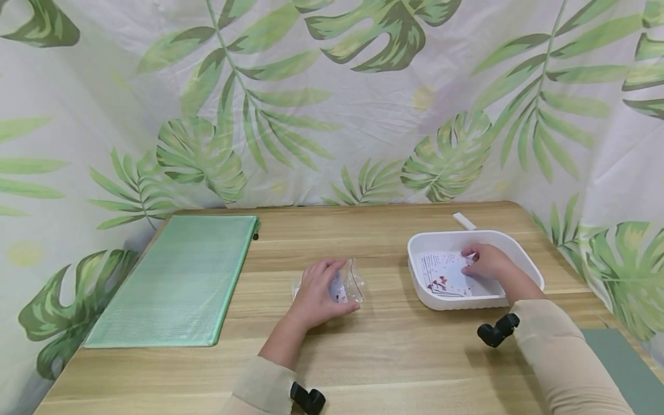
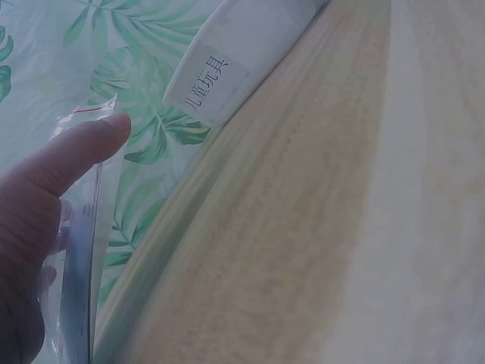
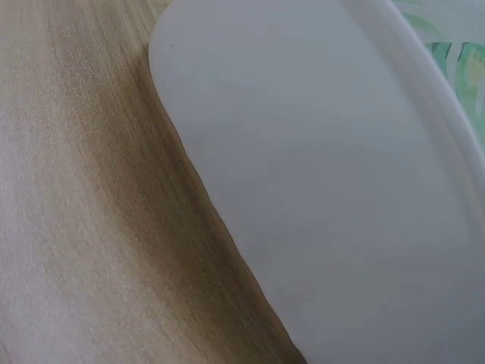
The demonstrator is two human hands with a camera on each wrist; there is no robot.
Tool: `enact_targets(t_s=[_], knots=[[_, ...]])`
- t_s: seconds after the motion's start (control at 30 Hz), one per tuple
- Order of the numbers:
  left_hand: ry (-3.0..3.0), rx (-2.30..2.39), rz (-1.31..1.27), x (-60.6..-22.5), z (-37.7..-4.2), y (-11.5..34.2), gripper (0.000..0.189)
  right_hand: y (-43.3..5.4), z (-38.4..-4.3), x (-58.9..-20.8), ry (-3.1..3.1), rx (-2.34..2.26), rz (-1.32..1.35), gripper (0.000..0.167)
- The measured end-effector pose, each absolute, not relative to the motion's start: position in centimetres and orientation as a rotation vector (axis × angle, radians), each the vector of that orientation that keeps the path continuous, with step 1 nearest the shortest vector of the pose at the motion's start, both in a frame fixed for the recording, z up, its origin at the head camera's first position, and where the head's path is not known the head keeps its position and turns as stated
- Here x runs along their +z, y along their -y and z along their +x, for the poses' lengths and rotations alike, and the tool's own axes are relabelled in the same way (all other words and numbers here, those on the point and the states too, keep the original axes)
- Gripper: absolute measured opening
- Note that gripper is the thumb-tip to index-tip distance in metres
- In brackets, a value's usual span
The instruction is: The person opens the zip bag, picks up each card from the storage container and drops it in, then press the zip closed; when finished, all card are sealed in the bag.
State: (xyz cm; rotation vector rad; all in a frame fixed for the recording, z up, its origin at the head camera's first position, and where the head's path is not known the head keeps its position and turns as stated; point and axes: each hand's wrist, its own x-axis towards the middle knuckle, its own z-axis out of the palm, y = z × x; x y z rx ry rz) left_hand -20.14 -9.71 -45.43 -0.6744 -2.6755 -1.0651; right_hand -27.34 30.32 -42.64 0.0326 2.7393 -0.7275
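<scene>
My left hand (image 1: pixel 315 295) holds a clear zip bag (image 1: pixel 354 282) with printed paper inside, around the middle of the table. In the left wrist view the thumb lies at the edge of the zip bag (image 2: pixel 95 163) and other fingers show through the plastic. My right hand (image 1: pixel 486 262) reaches into a white basin (image 1: pixel 505 239) on the right, fingertips and thumb apart over printed cards (image 1: pixel 441 274). These lie slightly fanned, with small lettering and red flowers. In the right wrist view the basin's outer wall (image 3: pixel 303 174) fills most of the picture, and the hand is out of sight.
A green mesh zip pouch (image 1: pixel 176 282) lies flat at the left. Behind the basin is a small white block (image 1: pixel 464 221). A grey-green sheet (image 1: pixel 622 369) sits at the right edge. Leaf-patterned cloth (image 1: pixel 332 104) hangs behind the wooden table (image 1: pixel 337 225).
</scene>
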Motion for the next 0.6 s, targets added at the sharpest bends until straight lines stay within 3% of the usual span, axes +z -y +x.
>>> enact_targets(t_s=[0.33, 0.6], knots=[[2.683, -1.067, -0.660, -45.4, -20.1, 9.7, 0.091, -30.8, -26.6, -40.4, -2.808, -0.823, -0.028, 0.033], [2.684, -1.065, -0.656, -45.4, -20.1, 9.7, 0.092, -30.6, -24.7, -37.1, -2.796, -1.009, -0.023, 0.039]])
